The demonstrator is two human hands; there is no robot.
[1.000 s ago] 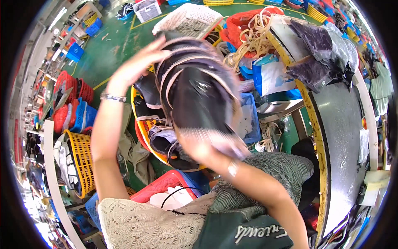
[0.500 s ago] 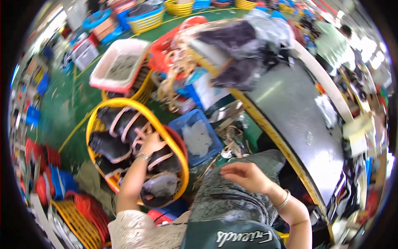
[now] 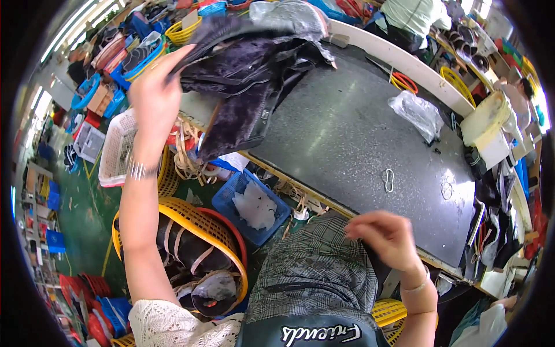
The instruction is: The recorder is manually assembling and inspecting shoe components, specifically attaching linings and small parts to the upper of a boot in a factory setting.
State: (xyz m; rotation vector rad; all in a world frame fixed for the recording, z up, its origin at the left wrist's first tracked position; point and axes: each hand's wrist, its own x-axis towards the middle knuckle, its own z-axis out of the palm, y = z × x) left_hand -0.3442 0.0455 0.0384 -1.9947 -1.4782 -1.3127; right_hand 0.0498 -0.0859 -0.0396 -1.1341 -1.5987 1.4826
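My left hand (image 3: 155, 95), a little blurred, reaches over the far left corner of the workbench. Its fingers close on the edge of a dark plush fabric piece (image 3: 234, 63), part of a pile of similar pieces. One flap of the dark fabric (image 3: 236, 128) hangs over the bench's edge. Above my lap, beside the near bench edge, my right hand (image 3: 384, 236) hovers with loosely bent fingers and nothing visible in it. Below my left forearm stands a yellow basket (image 3: 202, 217) holding bundles of dark pieces tied with pale strips.
On the dark bench top (image 3: 347, 133) lie a clear plastic bag (image 3: 415, 114) and a small loop (image 3: 389, 180). A blue crate (image 3: 277, 217) stands on the floor beside the yellow basket. A white crate (image 3: 110, 156) sits farther left. Another person (image 3: 407, 20) works beyond the bench.
My left hand has left the bundles in the yellow basket and moved up to the dark fabric pile. The view has turned right toward the bench. My right hand remains near my lap.
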